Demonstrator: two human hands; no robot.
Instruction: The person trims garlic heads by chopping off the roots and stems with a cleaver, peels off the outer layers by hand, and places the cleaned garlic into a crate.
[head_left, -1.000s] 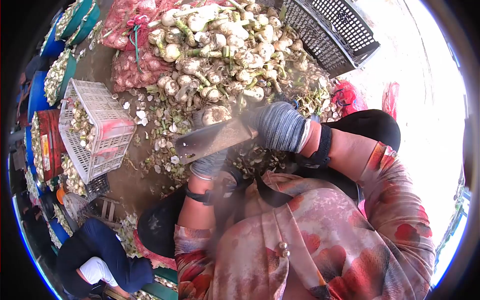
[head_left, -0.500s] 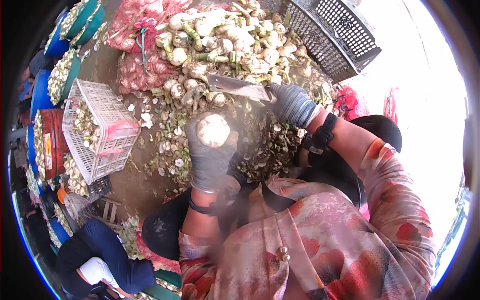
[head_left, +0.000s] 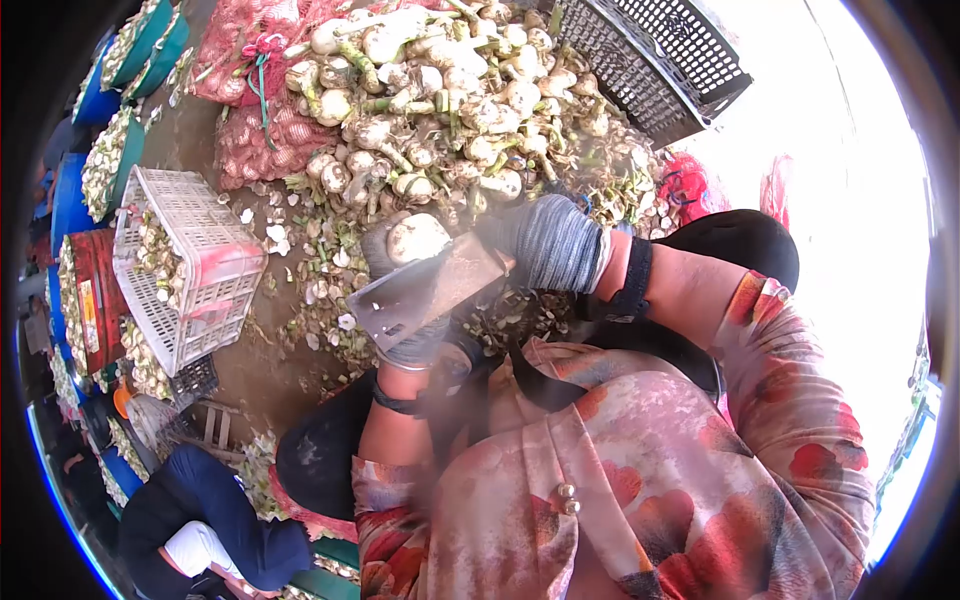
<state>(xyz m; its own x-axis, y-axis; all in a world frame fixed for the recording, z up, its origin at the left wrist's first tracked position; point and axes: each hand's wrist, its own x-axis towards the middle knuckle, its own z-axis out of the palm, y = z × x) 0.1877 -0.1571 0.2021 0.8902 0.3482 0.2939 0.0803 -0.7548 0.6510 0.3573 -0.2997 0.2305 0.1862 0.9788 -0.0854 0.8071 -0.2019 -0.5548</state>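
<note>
A white garlic bulb [head_left: 417, 239] rests in my gloved left hand [head_left: 378, 250], whose fingers curl round its far side. Across that hand and against the near edge of the bulb lies a broad metal blade [head_left: 420, 298]. My gloved right hand [head_left: 545, 245] is closed on the knife at its right end; the handle is hidden in the glove. Beyond both hands rises a heap of garlic bulbs [head_left: 460, 80] with green stems. Peelings and stem cuttings [head_left: 335, 270] cover the ground around my left hand.
Pink net bags [head_left: 265, 140] lie left of the heap, a black crate [head_left: 660, 75] behind it at right. A pale crate [head_left: 215, 265] holding garlic stands at left, near a red bucket [head_left: 97, 300] and blue tubs. Another person [head_left: 205, 510] is at lower left.
Since half a second ago, the knife has swung down and leftward from near the heap to over my left hand. The bulb stays in my left hand, partly behind the blade's edge.
</note>
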